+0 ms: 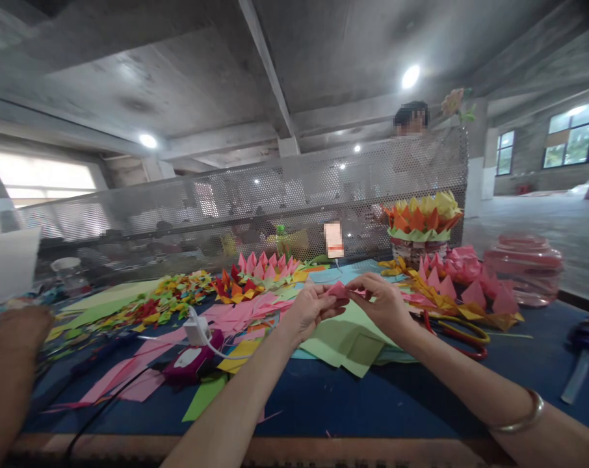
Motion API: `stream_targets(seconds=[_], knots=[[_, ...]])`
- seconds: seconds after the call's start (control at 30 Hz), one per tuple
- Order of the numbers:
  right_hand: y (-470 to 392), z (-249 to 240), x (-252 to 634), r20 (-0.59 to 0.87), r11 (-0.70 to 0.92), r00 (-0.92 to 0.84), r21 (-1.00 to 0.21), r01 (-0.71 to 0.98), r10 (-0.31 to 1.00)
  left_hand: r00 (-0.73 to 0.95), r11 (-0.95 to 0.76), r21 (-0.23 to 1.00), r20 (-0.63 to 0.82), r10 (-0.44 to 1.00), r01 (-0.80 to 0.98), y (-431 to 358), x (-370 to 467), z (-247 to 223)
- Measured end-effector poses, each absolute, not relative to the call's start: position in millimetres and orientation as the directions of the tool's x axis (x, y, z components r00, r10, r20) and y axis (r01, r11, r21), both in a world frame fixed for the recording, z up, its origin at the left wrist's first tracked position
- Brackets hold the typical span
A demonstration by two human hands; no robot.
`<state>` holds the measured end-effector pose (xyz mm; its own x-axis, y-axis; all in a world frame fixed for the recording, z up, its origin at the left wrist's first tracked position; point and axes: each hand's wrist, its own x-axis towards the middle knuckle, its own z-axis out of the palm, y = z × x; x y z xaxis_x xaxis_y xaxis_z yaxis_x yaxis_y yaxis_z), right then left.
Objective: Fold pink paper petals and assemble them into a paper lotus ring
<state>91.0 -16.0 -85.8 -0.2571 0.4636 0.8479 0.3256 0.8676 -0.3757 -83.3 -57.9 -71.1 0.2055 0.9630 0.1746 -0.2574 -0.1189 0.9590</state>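
A small piece of folded pink paper is pinched between both hands above the middle of the table. My left hand grips its left side with closed fingers. At its right edge my right hand pinches the paper between thumb and fingertips. Below the hands lie pale green paper sheets over light blue ones. Pink paper strips spread out to the left. Behind my hands sits a pink folded-paper lotus, with a red and orange one beside it.
Scissors lie right of my forearm. A purple power socket with a white charger stands left. An orange and yellow paper lotus, a pink jar and a propped phone are behind. Another person's arm reaches in at left.
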Motion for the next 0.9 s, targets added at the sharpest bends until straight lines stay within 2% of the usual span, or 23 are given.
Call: stream_targets(seconds=[0.3, 0.43, 0.77, 0.9], knots=[[-21.0, -81.7, 88.0, 0.833, 0.893, -0.332, -0.376, 0.248, 0.443, 0.225, -0.1, 0.965, 0.156, 0.962, -0.241, -59.4, -83.0, -68.7], [-21.6, -82.1, 88.2, 0.836, 0.89, -0.313, -0.392, 0.233, 0.45, 0.24, -0.05, 0.968, 0.11, 0.964, -0.245, -60.4, -83.1, -68.1], [-23.0, -79.6, 87.2, 0.799, 0.852, -0.299, -0.473, 0.224, 0.522, 0.27, -0.035, 0.968, 0.104, 0.957, -0.247, -60.4, -85.2, -67.3], [-23.9, -78.4, 88.2, 0.808, 0.864, -0.306, -0.46, 0.205, 0.503, 0.257, -0.02, 0.97, 0.084, 0.963, -0.243, -60.4, -85.0, -67.0]])
